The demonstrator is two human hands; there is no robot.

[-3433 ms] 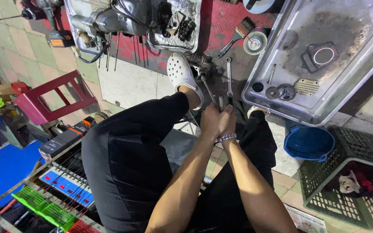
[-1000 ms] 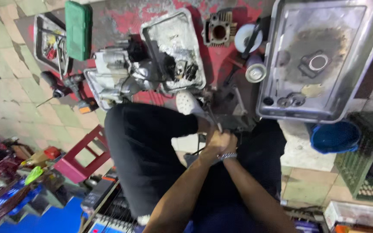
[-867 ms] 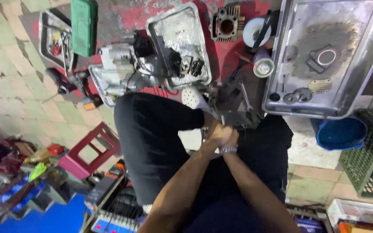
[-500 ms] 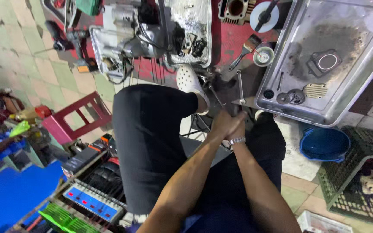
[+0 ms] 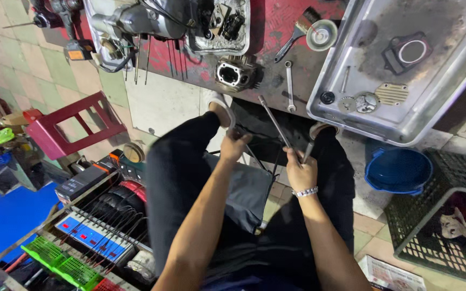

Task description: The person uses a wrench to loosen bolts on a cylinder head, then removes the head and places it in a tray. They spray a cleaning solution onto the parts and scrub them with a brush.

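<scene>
Tiled floor (image 5: 163, 105) and a worn red mat (image 5: 276, 21) fill the head view, with a person seated over them, knees spread. Right hand (image 5: 301, 172) is closed around the low end of a long metal rod (image 5: 275, 123), which slants up and away toward a small finned engine part (image 5: 233, 74) lying on the mat's edge; a second short tool (image 5: 308, 151) pokes from the same fist. Left hand (image 5: 234, 145) sits apart from it, curled near the left ankle, and blur hides whether it grips anything. A wrench (image 5: 289, 86) lies just beside the rod's far tip. Right of it, a big steel tray (image 5: 405, 126) carries a gasket (image 5: 410, 52) and small round parts. A brush (image 5: 296, 33) and a tin (image 5: 321, 34) rest above the wrench, and a blue bowl (image 5: 398, 171) sits by a green crate (image 5: 449, 237).

Risk here, as I judge it: one fist holding two tools is a loose hold, so the rod could slip and swing into the wrench or clip the tray's corner.
</scene>
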